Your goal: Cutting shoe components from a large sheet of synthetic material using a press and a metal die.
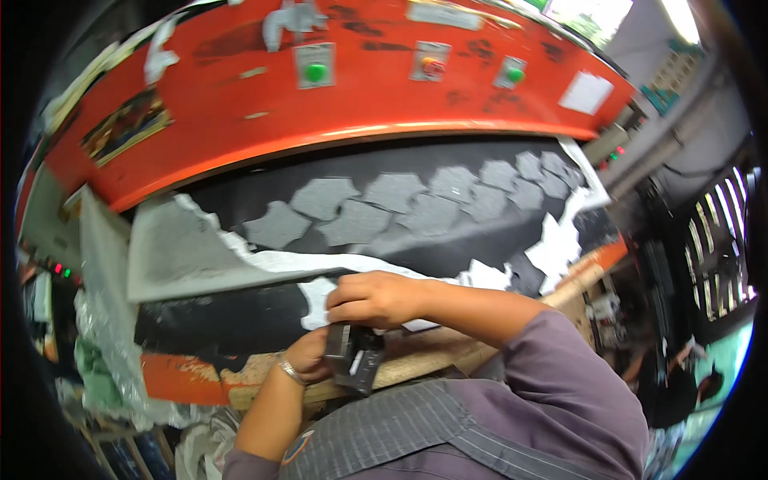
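Close to my body, my left hand (310, 356) is closed around the left side of a dark, glossy box-shaped object (356, 364), which sits tilted in front of my apron. My right hand (376, 300) lies over the top of that object, its fingers curled toward the left. What its fingertips pinch is hidden under the hand. Just left of the right hand, a white cut piece (315, 302) lies on the black front strip (216, 316). Farther back, several grey cut-out pieces (358, 222) lie in two rows on the black bed (260, 188).
An orange-red machine beam (360, 96) with a green button (317, 73) and a red button (433, 68) spans the back. Ragged white sheeting (320, 262) crosses the bed. Clear plastic (112, 296) hangs at left. A wooden edge (432, 352) runs along the front. Another person (680, 392) is at far right.
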Demonstrator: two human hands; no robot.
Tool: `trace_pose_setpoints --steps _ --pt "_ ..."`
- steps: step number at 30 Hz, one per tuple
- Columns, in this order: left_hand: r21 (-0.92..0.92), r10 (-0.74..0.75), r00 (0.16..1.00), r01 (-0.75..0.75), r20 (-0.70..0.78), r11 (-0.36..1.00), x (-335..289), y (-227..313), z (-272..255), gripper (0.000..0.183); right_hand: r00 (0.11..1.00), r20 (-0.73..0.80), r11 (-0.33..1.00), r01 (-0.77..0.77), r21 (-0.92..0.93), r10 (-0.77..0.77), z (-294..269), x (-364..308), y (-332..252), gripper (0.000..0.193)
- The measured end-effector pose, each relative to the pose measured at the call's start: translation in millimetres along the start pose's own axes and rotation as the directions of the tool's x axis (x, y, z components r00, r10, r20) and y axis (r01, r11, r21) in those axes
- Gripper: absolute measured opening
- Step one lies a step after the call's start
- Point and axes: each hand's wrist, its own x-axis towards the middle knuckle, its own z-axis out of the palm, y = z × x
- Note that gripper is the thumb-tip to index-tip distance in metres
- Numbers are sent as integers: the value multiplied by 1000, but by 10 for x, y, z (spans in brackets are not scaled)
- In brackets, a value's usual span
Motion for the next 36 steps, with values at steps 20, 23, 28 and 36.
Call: trace_pose_setpoints --steps 20,23,28,36 --pt "840 807 461 537 -369 77 41 57 -246 92 241 -521 94 -952 -293 819 -1448 -1806 1077 26" --pt "790 774 425 594 -469 153 186 32 -196 91 171 -455 104 -980 -170 874 -1508 -1782 1107 34" --pt "756 740 428 634 -518 162 465 -73 18 79 44 -498 -17 -993 -116 866 -1963 -2348 258 56" --pt "840 727 537 533 -428 101 1094 -425 502 76 -367 -225 -423 -851 -310 903 -1341 -2984 -749 96"
